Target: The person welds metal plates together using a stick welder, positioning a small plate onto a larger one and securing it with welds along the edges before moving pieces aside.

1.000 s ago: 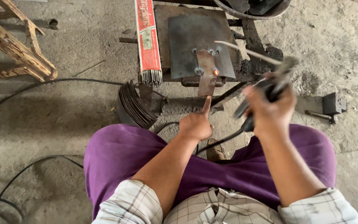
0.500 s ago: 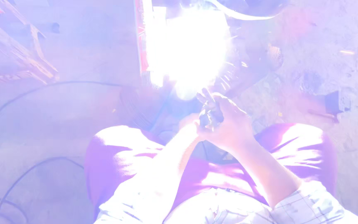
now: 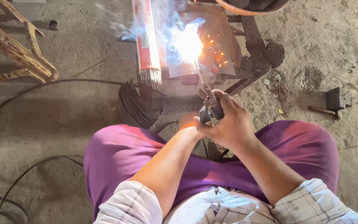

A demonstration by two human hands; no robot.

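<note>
- R hand point(image 3: 228, 124) is shut tight round the black rod holder point(image 3: 210, 112), mid frame. Good grip, keep it firm so the tip won't wobble.
- L hand point(image 3: 188, 121) sits under and behind the R one, mostly hidden. Looks like it props the R wrist, but can't tell if its fingers are open or closed.
- Thin weld rod point(image 3: 199, 74) sticks up from the holder to the bright spark point(image 3: 186, 43), upper mid frame. The tip meets the metal plate point(image 3: 220, 62) there.
- The plate lies flat on a low dark metal stand point(image 3: 249, 76), which does the job of a desk, top middle of the frame.
- To do it well, I think: hold the tip just off the metal, w/ a tiny gap. Move slow and even. Lean the rod a bit, as it is now.
- Sparks fly to the R of the glow. Bare arms and purple trousers point(image 3: 125, 161) are close, so keep knees back.
- Smoke drifts to the upper L, so keep the face out of it.
- Pack of spare rods point(image 3: 146, 41) lies just L of the spark, very near. Don't let the hot tip slide that way.
- Black cable point(image 3: 42, 85) loops over the floor, L side. Keep feet off it.
- Coil of thin wire point(image 3: 135, 103) leans by the stand, lower L of the plate.
- Hammer point(image 3: 332, 103) rests on the floor, far R, well apart.
</note>
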